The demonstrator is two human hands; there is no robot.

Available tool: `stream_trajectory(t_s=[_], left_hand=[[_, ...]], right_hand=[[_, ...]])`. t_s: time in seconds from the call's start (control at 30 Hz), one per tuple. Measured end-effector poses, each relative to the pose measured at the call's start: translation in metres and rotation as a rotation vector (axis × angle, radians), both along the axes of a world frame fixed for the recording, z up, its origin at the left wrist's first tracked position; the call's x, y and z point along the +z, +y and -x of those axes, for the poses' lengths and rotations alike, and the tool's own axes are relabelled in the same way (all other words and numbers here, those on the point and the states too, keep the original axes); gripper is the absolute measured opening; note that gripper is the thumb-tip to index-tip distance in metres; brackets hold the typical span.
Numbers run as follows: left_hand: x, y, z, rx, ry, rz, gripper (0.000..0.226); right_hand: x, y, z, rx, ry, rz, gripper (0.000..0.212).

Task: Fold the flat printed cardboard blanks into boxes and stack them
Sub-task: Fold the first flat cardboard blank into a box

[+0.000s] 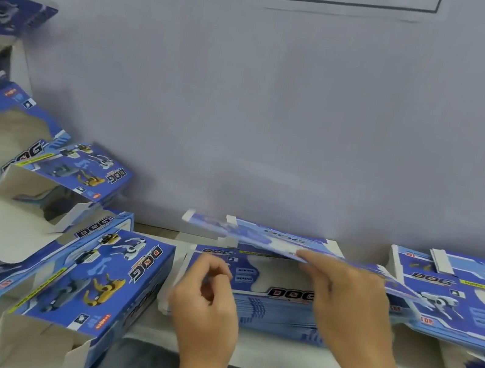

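A stack of flat blue printed "DOG" blanks (266, 303) lies straight ahead of me. My right hand (349, 304) pinches the top blank (261, 236) by its near edge and holds it lifted and tilted above the stack. My left hand (206, 303) hovers over the stack's left end with its fingers loosely curled, holding nothing. Folded boxes lie at the left: one near me with its end flaps open (96, 281), and others piled behind it (75, 175).
A second pile of flat blanks (468, 305) sits at the right. A grey wall (279, 109) rises close behind the work surface. More folded boxes (3, 12) are stacked at the far left. My dark-clothed lap (140, 366) shows at the bottom.
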State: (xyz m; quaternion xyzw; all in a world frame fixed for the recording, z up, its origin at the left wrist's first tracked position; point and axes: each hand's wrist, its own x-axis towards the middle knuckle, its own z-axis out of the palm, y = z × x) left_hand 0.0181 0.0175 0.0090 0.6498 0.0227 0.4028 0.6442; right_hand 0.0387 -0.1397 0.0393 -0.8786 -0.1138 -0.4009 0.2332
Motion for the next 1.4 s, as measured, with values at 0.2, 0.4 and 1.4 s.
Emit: stream_trajectory(t_s=[0.2, 0.4, 1.4], left_hand=[[0.010, -0.011, -0.014, -0.149, 0.191, -0.129, 0.032], [0.029, -0.007, -0.004, -0.282, 0.104, 0.074, 0.036], [0.073, 0.012, 0.001, -0.472, -0.101, -0.083, 0.018]], right_hand=[[0.037, -0.017, 0.011, 0.088, -0.180, -0.252, 0.019], [0.072, -0.017, 0.032, 0.348, -0.229, -0.593, 0.012], [0.060, -0.020, 0.025, 0.407, -0.004, -0.677, 0.066]])
